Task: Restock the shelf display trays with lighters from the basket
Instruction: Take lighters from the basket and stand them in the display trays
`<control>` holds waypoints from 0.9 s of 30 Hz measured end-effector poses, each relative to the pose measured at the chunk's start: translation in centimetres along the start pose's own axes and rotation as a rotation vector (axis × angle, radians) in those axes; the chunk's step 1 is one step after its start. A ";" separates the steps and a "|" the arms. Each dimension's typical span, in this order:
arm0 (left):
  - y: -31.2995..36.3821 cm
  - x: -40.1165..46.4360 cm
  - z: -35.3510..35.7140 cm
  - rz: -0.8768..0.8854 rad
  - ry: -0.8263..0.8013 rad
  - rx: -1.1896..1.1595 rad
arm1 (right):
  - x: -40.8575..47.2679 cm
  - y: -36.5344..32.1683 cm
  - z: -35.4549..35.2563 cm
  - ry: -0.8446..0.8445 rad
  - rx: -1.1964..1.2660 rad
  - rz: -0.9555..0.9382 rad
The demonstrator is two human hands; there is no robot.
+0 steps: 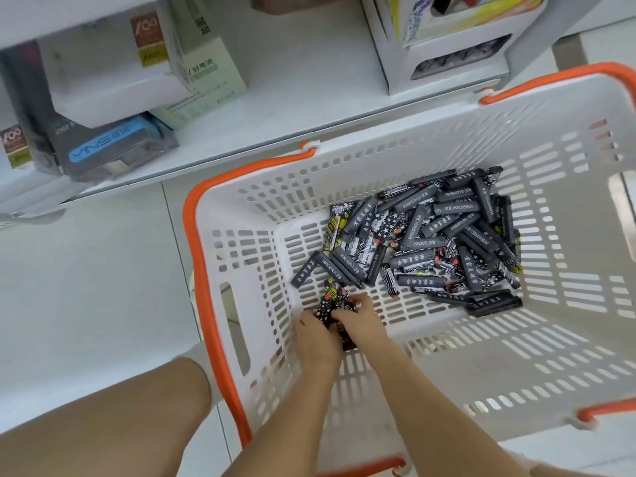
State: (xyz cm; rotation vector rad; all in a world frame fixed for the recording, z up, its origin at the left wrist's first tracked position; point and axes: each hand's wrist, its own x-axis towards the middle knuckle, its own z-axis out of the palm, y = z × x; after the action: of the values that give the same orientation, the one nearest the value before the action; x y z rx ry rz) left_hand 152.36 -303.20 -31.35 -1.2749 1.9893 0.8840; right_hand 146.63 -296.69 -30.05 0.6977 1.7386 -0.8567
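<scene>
Both hands gather lighters inside the basket

Left hand (315, 339) and right hand (358, 318) curl their fingers around a small bunch of lighters (332, 304), long axes pointing away from the person, on the floor of the basket (568, 304), near the loose pile (440, 235).

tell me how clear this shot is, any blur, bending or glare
Head view: wide-angle bending curves the shelf edge and the basket rim; light is soft and even with no hard shadows or strong glare; the lighters in the basket are fairly sharp, print partly readable; the boxes at upper left are softer; the left hand and right hand show slight smear.
</scene>
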 end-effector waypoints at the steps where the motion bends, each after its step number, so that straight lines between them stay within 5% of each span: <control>1: -0.1 -0.1 0.0 0.005 -0.009 -0.009 | 0.0 -0.1 -0.1 -0.012 0.031 0.012; 8: 0.8 -0.9 -0.8 -0.028 -0.161 -0.239 | -0.7 0.3 1.0 -0.135 0.092 0.059; 14: 2.7 -3.1 -2.5 0.126 -0.305 -0.260 | -2.1 0.0 -0.5 -0.180 0.358 0.045; 27: 5.5 -10.2 -6.7 0.386 -0.261 -0.022 | -9.3 -2.9 -7.0 -0.052 0.071 -0.276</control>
State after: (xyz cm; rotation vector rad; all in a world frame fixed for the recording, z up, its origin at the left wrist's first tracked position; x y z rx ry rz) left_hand 149.93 -301.50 -18.26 -0.7471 2.0456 1.1889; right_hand 143.34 -293.15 -19.07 0.4824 1.7897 -1.1205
